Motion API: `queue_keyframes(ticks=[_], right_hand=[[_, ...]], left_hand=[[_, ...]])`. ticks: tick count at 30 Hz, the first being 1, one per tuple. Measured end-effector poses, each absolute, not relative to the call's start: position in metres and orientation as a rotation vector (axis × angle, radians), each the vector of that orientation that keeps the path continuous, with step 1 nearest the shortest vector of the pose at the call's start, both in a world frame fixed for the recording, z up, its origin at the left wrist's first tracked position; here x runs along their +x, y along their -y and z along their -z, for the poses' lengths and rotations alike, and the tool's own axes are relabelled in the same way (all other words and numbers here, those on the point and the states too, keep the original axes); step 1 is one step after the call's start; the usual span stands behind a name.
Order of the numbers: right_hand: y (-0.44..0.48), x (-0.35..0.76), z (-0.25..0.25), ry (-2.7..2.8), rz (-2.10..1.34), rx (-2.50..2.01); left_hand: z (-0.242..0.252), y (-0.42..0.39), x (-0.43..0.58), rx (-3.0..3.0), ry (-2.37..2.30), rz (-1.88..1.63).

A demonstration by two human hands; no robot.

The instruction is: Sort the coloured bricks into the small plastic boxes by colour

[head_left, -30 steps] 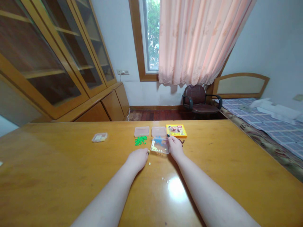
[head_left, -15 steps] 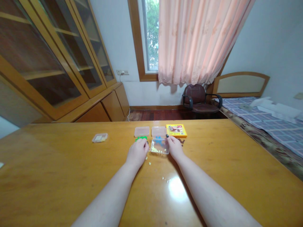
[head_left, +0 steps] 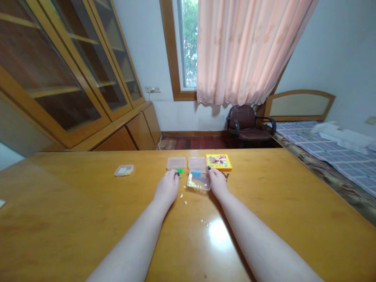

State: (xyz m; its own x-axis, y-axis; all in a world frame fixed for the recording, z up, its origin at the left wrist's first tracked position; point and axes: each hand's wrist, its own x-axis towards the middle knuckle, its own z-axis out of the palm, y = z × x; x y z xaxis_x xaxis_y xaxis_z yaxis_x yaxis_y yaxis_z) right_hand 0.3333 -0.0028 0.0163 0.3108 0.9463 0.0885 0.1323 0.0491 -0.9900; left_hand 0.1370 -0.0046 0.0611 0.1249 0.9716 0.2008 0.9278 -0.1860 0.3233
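My left hand point(head_left: 167, 188) sits with bunched fingertips over a small pile of green beads point(head_left: 178, 171), most of which it hides. Whether those fingers hold any beads I cannot tell. My right hand point(head_left: 217, 183) grips the right edge of a shallow clear plastic box point(head_left: 198, 180) holding blue and pale yellow pieces. Beyond them lie a pair of clear plastic lids point(head_left: 175, 163) point(head_left: 197, 163) and a yellow printed packet point(head_left: 219, 162). Pale crumbs point(head_left: 185, 199) are scattered between my hands.
A small clear box point(head_left: 123, 170) lies to the left on the glossy wooden table point(head_left: 73, 207). A glass-fronted cabinet point(head_left: 64, 66) stands at the left. Beyond the table's right side are a dark leather chair point(head_left: 246, 125) and a checked bed point(head_left: 331, 145).
My left hand has moved forward onto the green beads, now covering most of them. My right hand stays on the clear box.
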Motion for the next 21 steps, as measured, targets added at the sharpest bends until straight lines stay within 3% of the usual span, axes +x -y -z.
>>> queue_keyframes(ticks=[8, 16, 21], right_hand=[[-0.003, 0.336, -0.009, 0.984, -0.905, -1.358], [-0.007, 0.337, -0.001, 0.958, -0.9, -1.321], [-0.005, 0.337, -0.001, 0.976, -0.889, -1.333]], left_hand=[[-0.065, 0.002, 0.126, 2.201, -2.225, -0.102], [-0.061, 0.026, 0.136, 2.294, -1.744, 0.356], [-0.051, 0.024, 0.14, 2.307, -1.736, 0.355]])
